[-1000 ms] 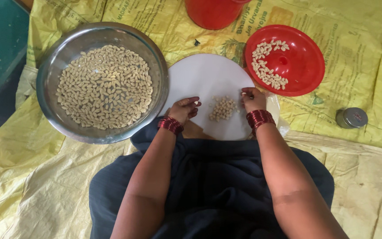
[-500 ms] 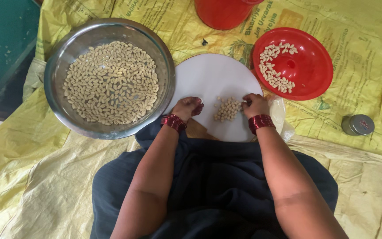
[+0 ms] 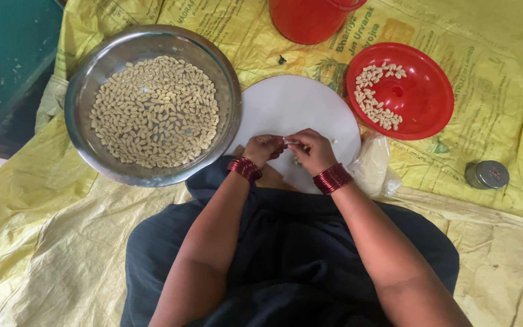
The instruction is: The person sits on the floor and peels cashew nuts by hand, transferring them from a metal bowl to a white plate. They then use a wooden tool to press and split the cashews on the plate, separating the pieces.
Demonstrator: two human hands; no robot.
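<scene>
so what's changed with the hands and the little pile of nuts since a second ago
Both hands have come together over the white round board: the left hand and right hand now meet fingertip to fingertip, pinching a small pale piece between them. They now cover the little pile that lay between them. The steel bowl of nuts, red plate and small tin stayed put.

The head view looks steeply down, close above the white board [image 3: 298, 103].

Left hand [image 3: 264, 147] and right hand [image 3: 311, 148] — fingertips pinched together, touching, forearms converging, wrists bent
</scene>
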